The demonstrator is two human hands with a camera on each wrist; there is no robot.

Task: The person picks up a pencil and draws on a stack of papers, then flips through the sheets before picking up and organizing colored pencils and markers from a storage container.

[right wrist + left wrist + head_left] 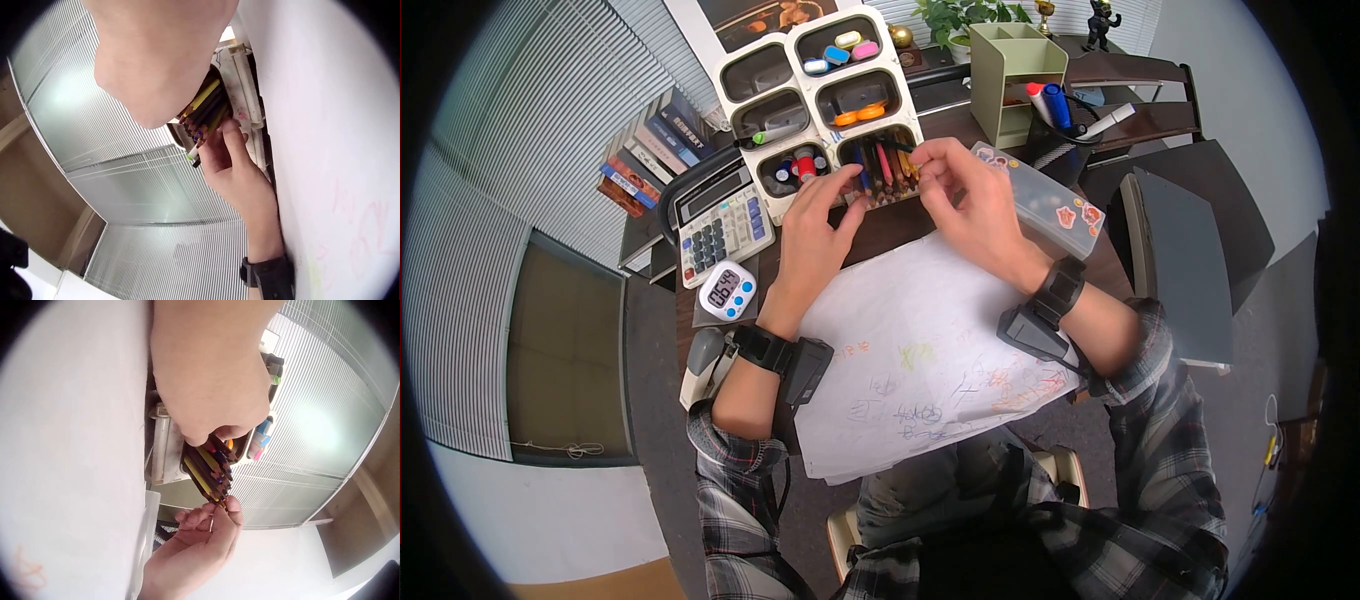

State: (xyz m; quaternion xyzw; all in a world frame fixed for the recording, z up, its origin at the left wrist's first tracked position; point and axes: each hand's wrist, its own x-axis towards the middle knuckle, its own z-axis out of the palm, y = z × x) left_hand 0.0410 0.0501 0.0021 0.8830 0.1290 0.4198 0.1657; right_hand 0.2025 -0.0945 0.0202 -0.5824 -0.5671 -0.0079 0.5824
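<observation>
Coloured pencils stand bundled, points up, in the near right compartment of a white desk organizer. My left hand is at the bundle's left side, its thumb and bent fingers about the outer pencils. From the right, my right hand pinches at the pencil tips between thumb and index finger. In the left wrist view that right hand meets the tips at the bundle's edge. The right wrist view has the left hand's thumb by the compartment's rim; the lower pencils are hidden inside.
A scribbled paper sheet covers the near desk. To the left are a calculator and a white timer. A clear plastic box lies right, below a green holder and several markers. Other compartments hold erasers and orange tape.
</observation>
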